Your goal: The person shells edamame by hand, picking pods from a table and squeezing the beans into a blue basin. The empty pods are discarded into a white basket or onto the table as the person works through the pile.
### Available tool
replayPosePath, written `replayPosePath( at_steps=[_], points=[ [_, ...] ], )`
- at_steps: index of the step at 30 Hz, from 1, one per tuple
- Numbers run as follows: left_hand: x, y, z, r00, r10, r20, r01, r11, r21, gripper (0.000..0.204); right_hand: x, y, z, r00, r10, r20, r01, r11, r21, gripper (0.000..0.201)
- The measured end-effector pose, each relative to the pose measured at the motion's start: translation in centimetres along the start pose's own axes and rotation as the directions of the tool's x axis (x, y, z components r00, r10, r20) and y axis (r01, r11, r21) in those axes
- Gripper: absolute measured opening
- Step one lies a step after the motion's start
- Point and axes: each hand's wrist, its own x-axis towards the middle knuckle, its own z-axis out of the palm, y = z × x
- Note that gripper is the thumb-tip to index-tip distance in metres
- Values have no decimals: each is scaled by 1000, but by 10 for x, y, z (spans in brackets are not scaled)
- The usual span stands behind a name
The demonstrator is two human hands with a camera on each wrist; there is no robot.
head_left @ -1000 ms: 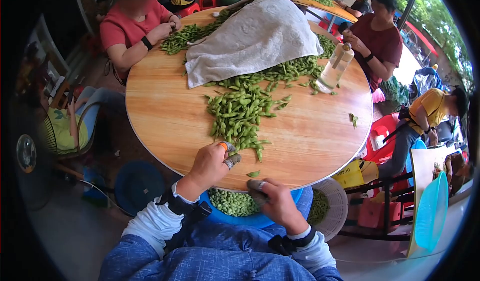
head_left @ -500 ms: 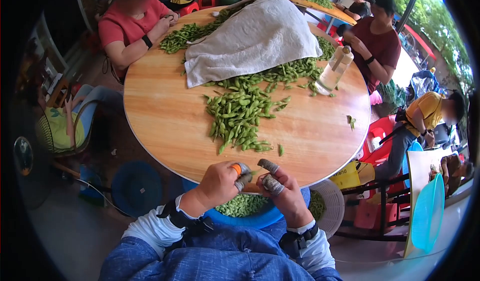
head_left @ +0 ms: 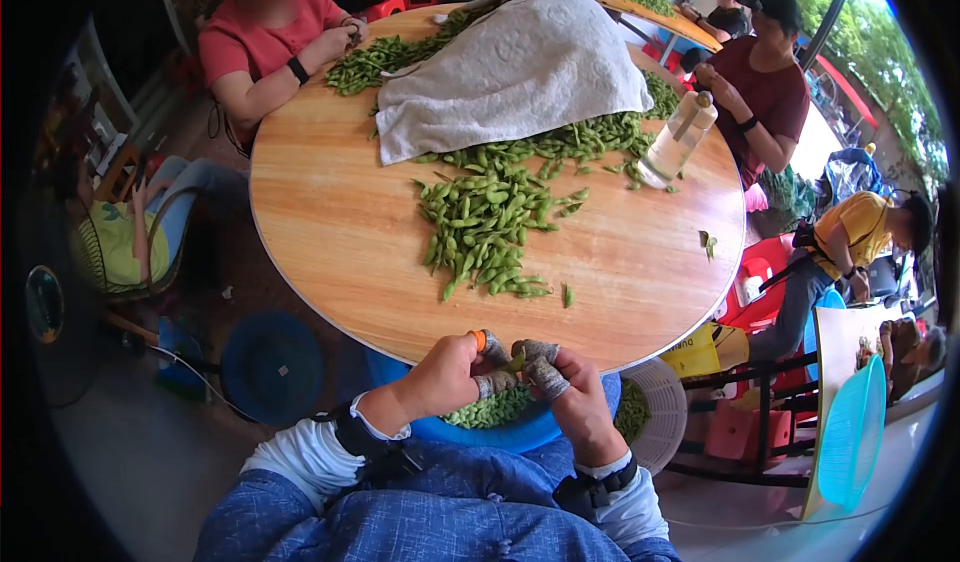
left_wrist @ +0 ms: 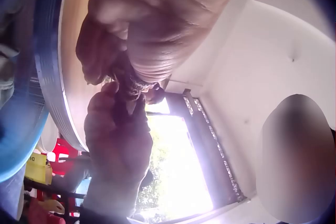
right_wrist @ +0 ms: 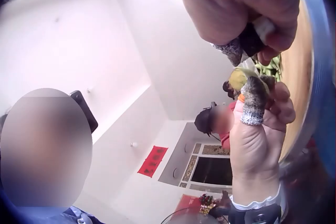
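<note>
Both hands meet just past the table's near edge, above a blue basin of shelled green beans. My left hand, with an orange band and grey-wrapped fingertips, pinches a green edamame pod between thumb and finger. My right hand has wrapped thumb and forefinger curled in at the pod's other end. In the left wrist view the fingertips are dark and overlap, and the pod is mostly hidden. On the round wooden table in front lies a loose pile of edamame pods.
A grey towel covers a larger heap of pods. A clear bottle stands at the table's right. One single pod lies near the pile. A white basket with pods sits right of the basin. Other people sit around the table.
The left hand has drawn back from the pile to above the basin with a pod. The right hand rose from the table edge, opened its fingers, then closed in beside the left.
</note>
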Motion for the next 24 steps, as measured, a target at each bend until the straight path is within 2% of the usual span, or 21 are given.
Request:
replayPosePath(
  at_steps=[3,6,8,18,21,24],
  points=[
    [2,3,-1,982,-159,99,173,973,-151,11,0,4,1,999,-31,8,32,995,-95,22],
    [0,6,-1,969,-226,98,242,947,-212,9,1,4,1,998,-65,5,65,991,-113,21],
    [-1,8,-2,967,-245,72,255,944,-211,9,0,1,5,995,-98,9,99,990,-103,22],
    [1,10,-2,961,-269,63,276,938,-207,4,-6,-8,11,999,-29,22,29,1000,-8,22],
    [1,13,-2,963,-261,69,269,946,-182,3,-6,-9,10,1000,-18,20,18,1000,-5,20],
    [0,17,0,978,-200,55,207,965,-164,2,-5,-8,10,1000,-25,18,25,999,-34,17]
  ],
)
